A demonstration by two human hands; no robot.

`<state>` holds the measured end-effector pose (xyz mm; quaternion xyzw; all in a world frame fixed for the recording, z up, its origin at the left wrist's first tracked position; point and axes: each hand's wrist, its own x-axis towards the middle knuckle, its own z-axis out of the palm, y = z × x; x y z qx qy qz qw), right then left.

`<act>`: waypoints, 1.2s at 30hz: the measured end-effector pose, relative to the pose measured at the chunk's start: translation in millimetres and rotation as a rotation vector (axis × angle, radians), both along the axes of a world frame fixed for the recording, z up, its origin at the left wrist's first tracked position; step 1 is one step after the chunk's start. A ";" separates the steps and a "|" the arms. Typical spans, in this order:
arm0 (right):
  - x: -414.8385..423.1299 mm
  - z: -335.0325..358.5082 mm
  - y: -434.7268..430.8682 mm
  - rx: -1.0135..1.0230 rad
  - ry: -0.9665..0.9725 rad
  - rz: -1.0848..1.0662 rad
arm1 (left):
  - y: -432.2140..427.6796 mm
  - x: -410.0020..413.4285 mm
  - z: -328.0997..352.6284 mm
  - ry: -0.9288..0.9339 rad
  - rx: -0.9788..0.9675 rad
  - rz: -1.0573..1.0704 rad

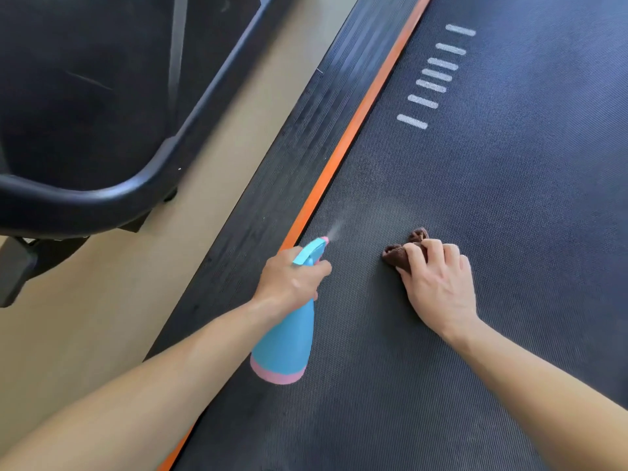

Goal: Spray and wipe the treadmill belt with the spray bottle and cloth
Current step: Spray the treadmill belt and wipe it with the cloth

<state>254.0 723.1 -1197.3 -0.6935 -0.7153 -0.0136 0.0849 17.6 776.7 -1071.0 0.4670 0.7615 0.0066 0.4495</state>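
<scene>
Two bare forearms reach in from the bottom edge; the left hand [291,278] has its fingers curled tight round the neck of a blue spray bottle [289,331] with a pink base, tilted forward over the treadmill belt [509,198] — a faint mist leaves the nozzle. Just to its right, the right hand [438,283] presses a bunched brown cloth [396,254] onto the belt, fingers bent over it. An orange strip [353,130] edges the belt — beyond it a ribbed side rail [289,158] and tan floor [102,317]
</scene>
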 end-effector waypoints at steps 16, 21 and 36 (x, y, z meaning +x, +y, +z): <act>-3.1 12.1 141.6 -0.061 0.013 -0.039 | 30.6 -6.4 -4.2 -0.209 0.109 0.066; -52.4 15.9 114.0 -0.062 -0.010 0.095 | 43.9 -17.4 2.0 -0.274 0.138 0.128; -54.6 9.0 212.8 -0.043 -0.044 0.018 | 49.9 -42.1 1.7 -0.355 0.131 0.221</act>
